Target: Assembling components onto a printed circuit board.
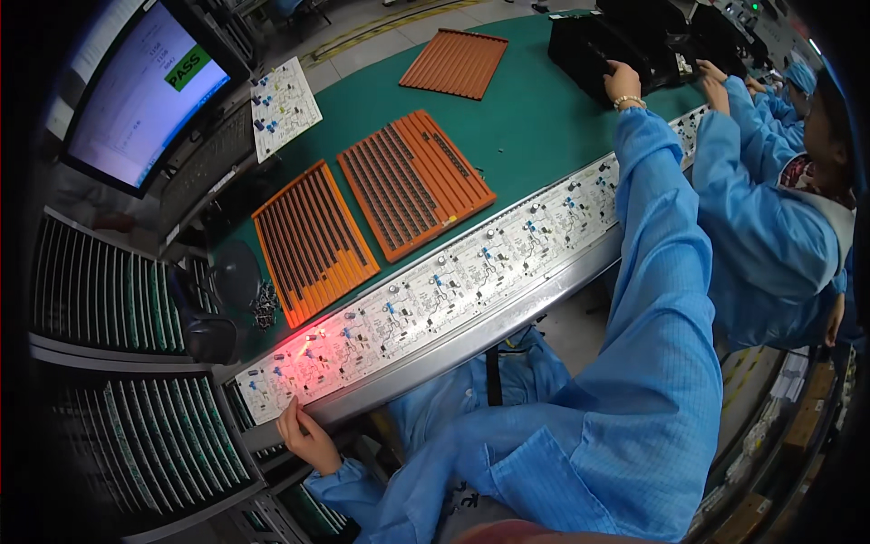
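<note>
A row of white circuit boards (462, 272) dotted with small blue and black components lies along a metal rail. At its near left end, my left hand (309, 439) has its fingers stretched out and the fingertips against a board's edge, with the thumb apart. Red light falls on the boards just beyond these fingers. My right arm reaches far to the right, and my right hand (623, 83) is at a black bin (580, 68), its fingers curled. What those fingers hold, if anything, is hidden.
Orange slotted trays (317, 245) with dark parts stand on the green table (535, 136). A monitor (145, 91), a black handheld scanner (207, 331) and racks of boards (149, 435) are on the left. A co-worker in blue (770, 218) reaches in at the right.
</note>
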